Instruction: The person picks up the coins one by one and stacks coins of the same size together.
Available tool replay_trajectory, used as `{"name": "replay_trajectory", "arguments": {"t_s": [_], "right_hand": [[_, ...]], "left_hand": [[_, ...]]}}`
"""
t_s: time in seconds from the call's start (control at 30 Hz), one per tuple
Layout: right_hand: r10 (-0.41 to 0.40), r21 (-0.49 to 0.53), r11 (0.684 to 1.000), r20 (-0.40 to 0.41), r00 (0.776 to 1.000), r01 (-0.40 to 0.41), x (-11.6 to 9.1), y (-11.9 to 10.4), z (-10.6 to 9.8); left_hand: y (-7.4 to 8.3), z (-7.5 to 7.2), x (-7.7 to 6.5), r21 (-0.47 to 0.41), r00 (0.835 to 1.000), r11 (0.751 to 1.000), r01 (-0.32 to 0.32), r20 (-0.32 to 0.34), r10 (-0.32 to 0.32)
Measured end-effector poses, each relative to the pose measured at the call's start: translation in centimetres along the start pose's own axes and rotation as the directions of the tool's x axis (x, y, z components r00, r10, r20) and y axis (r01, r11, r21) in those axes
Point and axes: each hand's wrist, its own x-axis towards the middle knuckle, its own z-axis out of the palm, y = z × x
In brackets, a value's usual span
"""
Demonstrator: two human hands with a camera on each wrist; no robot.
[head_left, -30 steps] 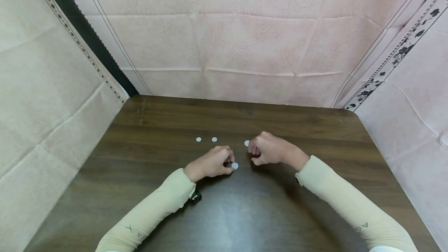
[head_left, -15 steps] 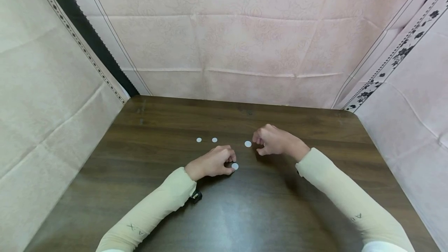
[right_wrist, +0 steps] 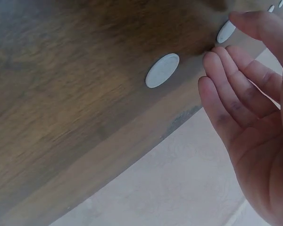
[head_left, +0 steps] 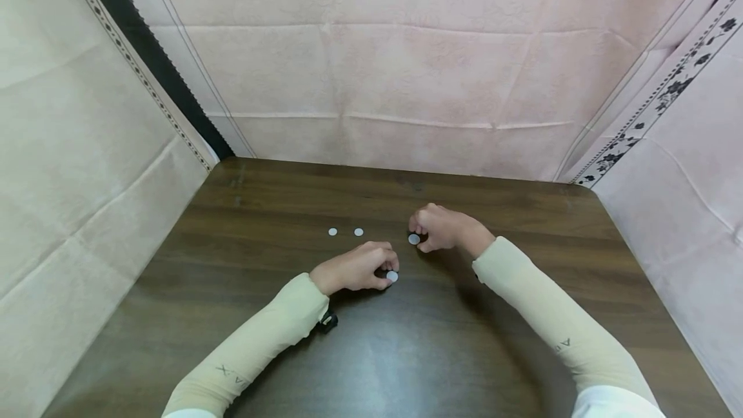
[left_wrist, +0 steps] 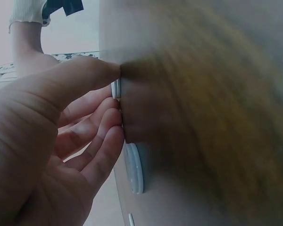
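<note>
A small flat white disc (head_left: pixel 392 276) sits between the thumb and fingertips of my left hand (head_left: pixel 355 268), which pinches it low at the table (head_left: pixel 360 366). Farther right, my right hand (head_left: pixel 445 228) has its thumb and fingers at opposite edges of a second white disc (head_left: pixel 414 238). In the right wrist view this disc (right_wrist: pixel 226 31) lies flat between thumb and fingertips. Another disc (right_wrist: pixel 162 70) rests on the wood close to the curled fingers; the hand hides it in the head view. Beyond the left fingers, the left wrist view shows one more disc (left_wrist: pixel 135 168).
Two loose white discs, one on the left (head_left: pixel 333 231) and one beside it (head_left: pixel 358 232), lie in line with the right hand's disc. Light patterned cloth (head_left: pixel 371 69) hangs behind the table's far edge and along both sides.
My right hand drew back right from its disc, then came in again with thumb and fingers around it. My left hand stays where it was with its disc. The view shifted slightly.
</note>
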Motion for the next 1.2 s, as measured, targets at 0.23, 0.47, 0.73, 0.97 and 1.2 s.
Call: {"name": "replay_trajectory", "arguments": {"t_s": [0.23, 0.47, 0.73, 0.97, 1.2], "right_hand": [[0.018, 0.001, 1.000, 0.060, 0.998, -0.018, 1.0, 0.1, -0.7], [0.000, -0.090, 0.996, 0.111, 0.994, 0.010, 1.7, 0.0, -1.3], [-0.006, -0.106, 0.994, 0.105, 0.994, 0.017, 1.9, -0.6, -1.1], [-0.002, -0.128, 0.992, 0.067, 0.998, 0.010, 2.3, -0.6, -0.3], [-0.020, -0.125, 0.992, 0.073, 0.997, 0.029, 1.5, -0.7, -0.5]], "left_hand": [[-0.1, -0.1, 0.1, -0.006, 1.000, 1.000, 0.009, 0.003, -0.009], [0.2, -0.3, 0.3, 0.006, 1.000, 1.000, 0.013, 0.009, -0.013], [0.3, -0.3, 0.4, 0.012, 0.999, 1.000, 0.025, 0.019, -0.025], [0.2, -0.1, 0.1, 0.007, 0.998, 0.999, 0.050, 0.031, -0.051], [0.1, 0.1, 0.0, 0.002, 0.999, 0.999, 0.037, 0.019, -0.037]]}}
